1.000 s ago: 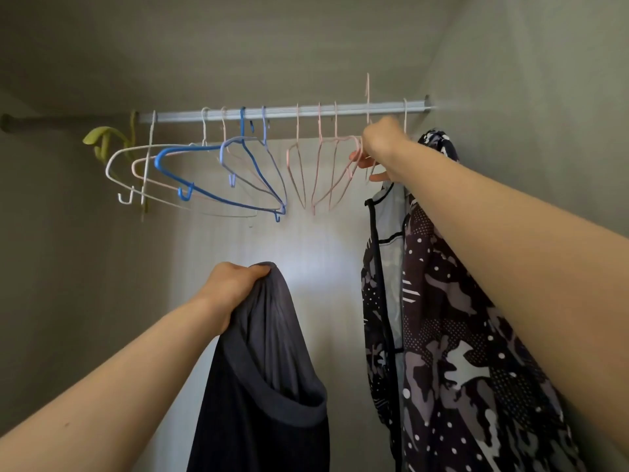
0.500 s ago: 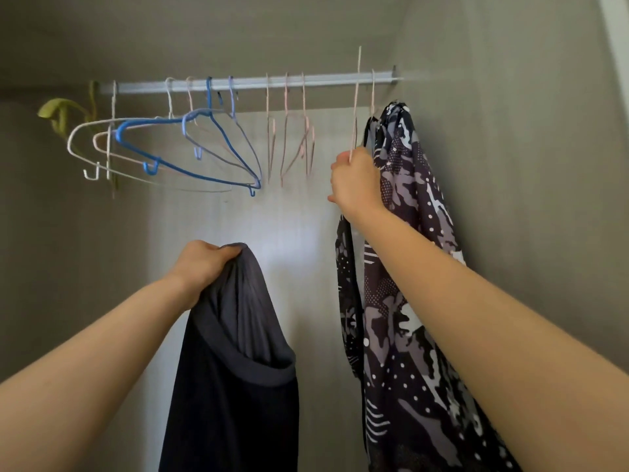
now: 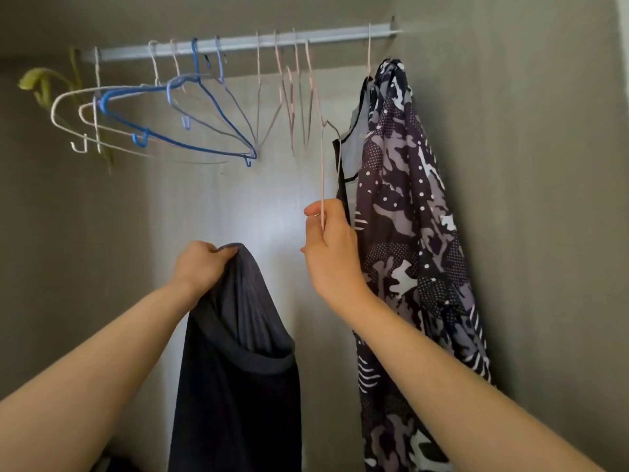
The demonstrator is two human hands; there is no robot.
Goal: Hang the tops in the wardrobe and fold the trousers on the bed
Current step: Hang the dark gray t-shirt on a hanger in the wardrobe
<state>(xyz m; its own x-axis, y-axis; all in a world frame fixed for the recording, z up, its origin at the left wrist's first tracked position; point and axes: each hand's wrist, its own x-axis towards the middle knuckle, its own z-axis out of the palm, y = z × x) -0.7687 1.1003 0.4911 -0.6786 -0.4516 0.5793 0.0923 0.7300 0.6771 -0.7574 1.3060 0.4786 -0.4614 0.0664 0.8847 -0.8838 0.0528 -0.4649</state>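
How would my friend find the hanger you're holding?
Find the silver rail across the top of the wardrobe, then the black-and-white patterned top hanging at its right end. Just left of that top, the right hand holds a thin pink hanger. It is the only hanger in a hand, lower than the other pink hangers on the rail.

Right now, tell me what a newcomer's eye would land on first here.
The camouflage-patterned top hangs at the right end of the rail, the boldest thing in the wardrobe. In the middle, the right hand pinches a thin pink hanger, while the left hand grips a dark grey top lower down. A blue hanger and other empty ones crowd the rail's left.
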